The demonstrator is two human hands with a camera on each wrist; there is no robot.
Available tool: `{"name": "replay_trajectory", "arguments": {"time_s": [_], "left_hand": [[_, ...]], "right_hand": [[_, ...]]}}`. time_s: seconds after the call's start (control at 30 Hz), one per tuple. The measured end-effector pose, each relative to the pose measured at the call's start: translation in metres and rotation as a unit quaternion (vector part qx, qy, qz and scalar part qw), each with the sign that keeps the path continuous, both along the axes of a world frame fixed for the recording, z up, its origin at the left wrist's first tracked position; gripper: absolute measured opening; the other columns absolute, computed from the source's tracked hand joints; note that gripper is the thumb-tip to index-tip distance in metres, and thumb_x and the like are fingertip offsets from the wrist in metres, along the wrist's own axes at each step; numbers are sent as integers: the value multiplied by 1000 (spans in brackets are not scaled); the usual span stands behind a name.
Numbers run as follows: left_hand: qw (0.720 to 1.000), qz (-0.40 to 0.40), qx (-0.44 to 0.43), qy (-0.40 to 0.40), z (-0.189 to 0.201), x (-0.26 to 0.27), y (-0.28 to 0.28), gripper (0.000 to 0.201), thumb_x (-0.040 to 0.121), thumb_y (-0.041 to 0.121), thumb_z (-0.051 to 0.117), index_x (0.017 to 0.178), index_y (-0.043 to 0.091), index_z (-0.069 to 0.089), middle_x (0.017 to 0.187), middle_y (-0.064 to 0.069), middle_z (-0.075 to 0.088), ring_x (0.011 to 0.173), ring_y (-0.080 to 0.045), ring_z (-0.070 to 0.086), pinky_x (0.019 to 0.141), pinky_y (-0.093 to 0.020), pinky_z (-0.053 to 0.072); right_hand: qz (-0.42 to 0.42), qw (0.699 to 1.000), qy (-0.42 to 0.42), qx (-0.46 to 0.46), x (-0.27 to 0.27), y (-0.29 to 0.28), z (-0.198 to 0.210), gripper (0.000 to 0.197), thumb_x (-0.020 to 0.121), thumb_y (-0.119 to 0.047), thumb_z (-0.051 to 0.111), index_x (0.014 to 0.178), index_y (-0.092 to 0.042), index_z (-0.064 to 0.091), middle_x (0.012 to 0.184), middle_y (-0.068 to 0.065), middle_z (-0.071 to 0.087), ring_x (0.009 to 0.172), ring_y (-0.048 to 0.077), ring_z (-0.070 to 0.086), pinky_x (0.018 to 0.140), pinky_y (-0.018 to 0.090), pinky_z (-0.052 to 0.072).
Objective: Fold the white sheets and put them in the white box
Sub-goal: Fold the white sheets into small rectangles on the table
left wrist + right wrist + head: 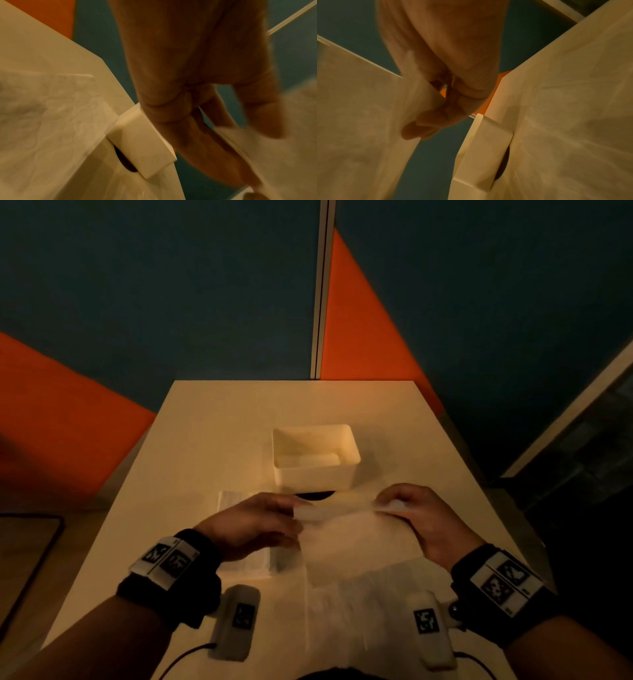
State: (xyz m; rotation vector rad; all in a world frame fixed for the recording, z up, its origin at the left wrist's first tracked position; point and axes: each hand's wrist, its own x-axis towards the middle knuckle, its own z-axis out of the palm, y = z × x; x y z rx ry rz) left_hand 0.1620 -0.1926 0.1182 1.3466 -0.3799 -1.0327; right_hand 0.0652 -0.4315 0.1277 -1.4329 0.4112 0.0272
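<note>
Both hands, left hand (pixel 255 520) and right hand (pixel 416 515), pinch the far edge of a white sheet (pixel 356 542) lifted near the tabletop's near edge, short of the white box (pixel 317 474); match corners squarely before creasing.

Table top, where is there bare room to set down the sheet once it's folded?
The table is bare along its far edge behind the white box, and in strips left and right of the box. The near half is crowded: the left hand and right hand hold a sheet there, with a stack of sheets under the left hand.
</note>
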Motion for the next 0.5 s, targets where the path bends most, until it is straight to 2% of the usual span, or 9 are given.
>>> {"name": "replay_trajectory", "arguments": {"time_s": [0.07, 0.17, 0.3, 0.37, 0.4, 0.43, 0.5], "left_hand": [[998, -68, 1, 16, 4, 1, 8, 41, 70, 20, 66, 111, 13, 70, 125, -15, 61, 112, -32, 56, 93, -34, 50], [993, -113, -3, 30, 6, -5, 5, 45, 75, 28, 58, 116, 13, 67, 128, -18, 58, 116, -32, 56, 98, -36, 46], [992, -120, 0, 34, 3, -14, -9, 36, 75, 19, 62, 110, 15, 70, 124, -14, 62, 117, -28, 57, 100, -35, 46], [992, -126, 1, 32, 0, -17, -12, 31, 78, 9, 62, 106, 16, 72, 120, -12, 65, 113, -25, 60, 96, -32, 48], [992, -120, 6, 25, 0, -17, -12, 31, 78, 4, 61, 104, 17, 73, 117, -9, 67, 111, -24, 61, 93, -31, 49], [994, -106, 15, 15, 0, -17, -11, 31, 78, 0, 62, 101, 18, 74, 114, -7, 69, 108, -21, 63, 90, -30, 50], [998, -47, 36, -7, -2, -15, -8, 31, 80, -5, 63, 96, 17, 76, 108, -3, 71, 101, -18, 66, 83, -28, 53]], "right_hand": [[33, 999, 17, -20, -2, -3, 0, 40, 84, 9, 51, 55, -14, 66, 69, 5, 66, 60, 21, 62, 50, 25, 50], [83, 995, 25, -44, -2, 4, 0, 47, 85, 8, 49, 50, -18, 66, 72, 8, 63, 64, 22, 58, 54, 26, 47], [130, 989, 12, -73, -1, 23, -3, 44, 81, 13, 53, 51, -15, 67, 66, 3, 66, 61, 14, 60, 55, 23, 50], [143, 986, 8, -81, -1, 28, -2, 36, 81, 13, 55, 59, -12, 68, 62, -1, 67, 60, 11, 61, 54, 20, 49], [143, 986, 7, -79, -1, 28, -2, 29, 82, 11, 56, 68, -11, 69, 65, -1, 68, 62, 11, 62, 55, 20, 49], [140, 988, 9, -71, -2, 26, -2, 23, 83, 8, 58, 81, -11, 69, 71, 0, 69, 66, 13, 63, 56, 21, 49], [114, 992, 13, -56, -1, 14, -5, 29, 84, 5, 59, 104, -16, 63, 87, 3, 70, 75, 16, 64, 60, 25, 49]]}}
